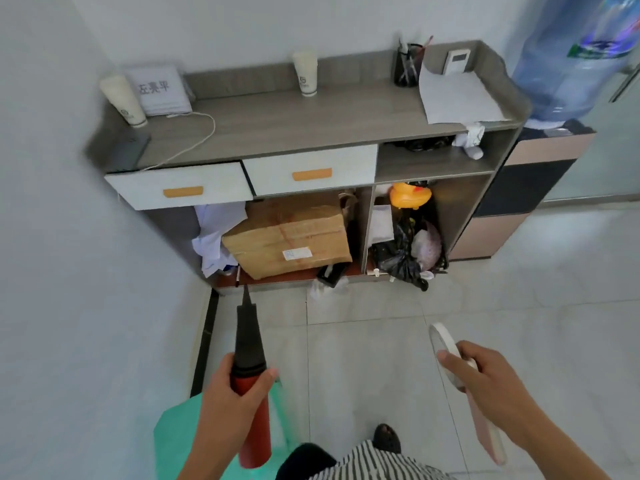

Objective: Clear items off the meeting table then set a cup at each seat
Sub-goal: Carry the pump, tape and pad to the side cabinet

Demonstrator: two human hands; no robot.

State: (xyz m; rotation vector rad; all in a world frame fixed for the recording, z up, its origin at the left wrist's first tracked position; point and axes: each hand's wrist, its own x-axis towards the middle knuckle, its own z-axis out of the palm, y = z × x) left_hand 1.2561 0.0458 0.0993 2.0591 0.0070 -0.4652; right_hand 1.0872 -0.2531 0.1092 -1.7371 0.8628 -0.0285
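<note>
While gripping red pump (248, 362) in left hand (228, 400) and tape ring (446, 341) in right hand (485, 379), lay both flat on cabinet top (311, 123), clear of the paper cups (304, 74).

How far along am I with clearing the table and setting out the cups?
Clearing is under way: your left hand grips a red-and-black pump, your right hand a white ring, before the cabinet. The meeting table is out of view. Setting cups remains: two cup stacks stand on the cabinet.
</note>
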